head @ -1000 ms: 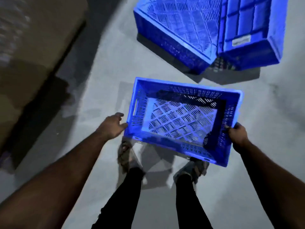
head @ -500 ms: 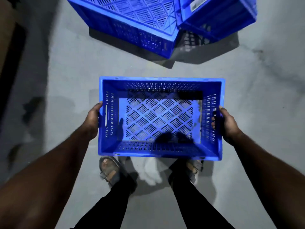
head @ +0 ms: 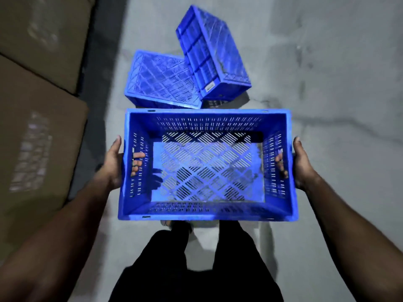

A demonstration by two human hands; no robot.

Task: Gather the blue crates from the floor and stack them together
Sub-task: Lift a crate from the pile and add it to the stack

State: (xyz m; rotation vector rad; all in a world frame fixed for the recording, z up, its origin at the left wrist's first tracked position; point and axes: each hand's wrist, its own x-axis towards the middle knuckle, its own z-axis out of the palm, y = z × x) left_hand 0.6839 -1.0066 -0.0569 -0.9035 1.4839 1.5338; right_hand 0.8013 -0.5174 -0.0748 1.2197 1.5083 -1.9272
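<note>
I hold a blue slotted crate (head: 207,212) upright and open side up, lifted off the grey floor in front of my legs. My left hand (head: 113,164) grips its left end wall, fingers poking through the handle slot. My right hand (head: 302,164) grips the right end wall the same way. Beyond it on the floor lie two more blue crates: one upside down (head: 162,80) with its lattice bottom up, and another (head: 209,55) tipped on its side, leaning against the first.
Large brown cardboard boxes (head: 37,118) line the left side, with a dark gap beside them. Bare grey concrete floor (head: 327,73) spreads to the right and behind the crates. My legs in dark trousers are below the held crate.
Both hands have lifted the crate higher and closer to the camera. The view has swung up, so both floor crates now show fully and the boxes have come into view at left.
</note>
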